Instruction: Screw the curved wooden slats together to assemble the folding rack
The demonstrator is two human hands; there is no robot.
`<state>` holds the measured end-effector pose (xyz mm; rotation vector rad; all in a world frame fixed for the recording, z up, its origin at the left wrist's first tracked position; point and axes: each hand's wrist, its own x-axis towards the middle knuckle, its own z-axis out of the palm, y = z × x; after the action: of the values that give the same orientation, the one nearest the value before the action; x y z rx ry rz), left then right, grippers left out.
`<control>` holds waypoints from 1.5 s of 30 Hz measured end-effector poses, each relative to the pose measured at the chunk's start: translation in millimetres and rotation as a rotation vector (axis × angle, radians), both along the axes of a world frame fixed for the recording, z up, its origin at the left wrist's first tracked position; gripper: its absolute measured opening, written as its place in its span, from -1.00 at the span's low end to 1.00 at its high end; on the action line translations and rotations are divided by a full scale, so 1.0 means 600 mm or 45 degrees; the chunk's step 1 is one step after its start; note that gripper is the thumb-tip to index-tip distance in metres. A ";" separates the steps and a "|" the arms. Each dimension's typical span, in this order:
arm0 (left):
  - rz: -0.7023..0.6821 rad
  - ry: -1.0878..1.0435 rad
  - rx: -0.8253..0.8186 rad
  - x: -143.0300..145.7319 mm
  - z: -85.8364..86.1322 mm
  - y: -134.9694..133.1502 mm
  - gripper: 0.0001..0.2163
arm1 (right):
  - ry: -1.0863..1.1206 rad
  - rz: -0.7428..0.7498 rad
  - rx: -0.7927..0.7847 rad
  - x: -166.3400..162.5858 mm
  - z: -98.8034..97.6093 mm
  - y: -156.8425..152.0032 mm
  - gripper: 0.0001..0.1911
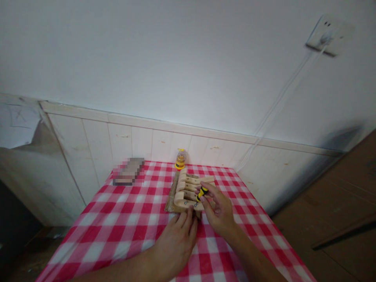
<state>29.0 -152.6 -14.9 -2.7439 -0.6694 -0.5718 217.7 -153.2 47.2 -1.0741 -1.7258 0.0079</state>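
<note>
A pale wooden rack with curved slats (189, 188) lies on a brown board or piece of packing (172, 201) on the table. In my right hand (220, 209), fingers closed around it, is a small yellow-and-black screwdriver (202, 192). Its lower end points at a dark screw (196, 204) near the rack's front end; whether the tip sits in the screw is too small to tell. My left hand (180, 239) presses its fingers together at the near edge of the rack, gripping it there. The hand hides part of that edge.
A yellow-based clear case of screwdriver bits (180, 159) stands behind the rack by the wall. At the back left lies a pixelated flat object (129, 171). The red-and-white checked cloth (117, 223) covers the table. A wall socket (329, 36) has a cable running down.
</note>
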 end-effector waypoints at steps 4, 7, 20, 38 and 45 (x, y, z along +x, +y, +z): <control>-0.005 -0.069 0.036 0.002 -0.007 0.002 -0.53 | -0.006 0.064 -0.006 -0.001 0.004 -0.005 -0.64; -0.014 -0.040 0.038 0.001 -0.010 0.001 -0.53 | 0.010 0.095 -0.023 -0.003 0.006 -0.006 -0.65; -0.019 0.110 0.042 0.003 -0.006 0.001 -0.51 | -0.046 -0.071 0.071 -0.006 0.017 0.001 -0.60; -0.043 0.045 -0.032 0.000 -0.001 0.003 -0.55 | -0.124 -0.089 0.171 -0.006 0.023 0.000 -0.53; -0.009 0.002 -0.072 -0.001 0.002 -0.002 -0.55 | -0.131 -0.086 0.165 -0.004 0.022 -0.001 -0.52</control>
<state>28.4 -153.6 -13.9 -2.7994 -0.6858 -0.5601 215.0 -153.9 60.1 -1.0520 -1.7555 -0.2024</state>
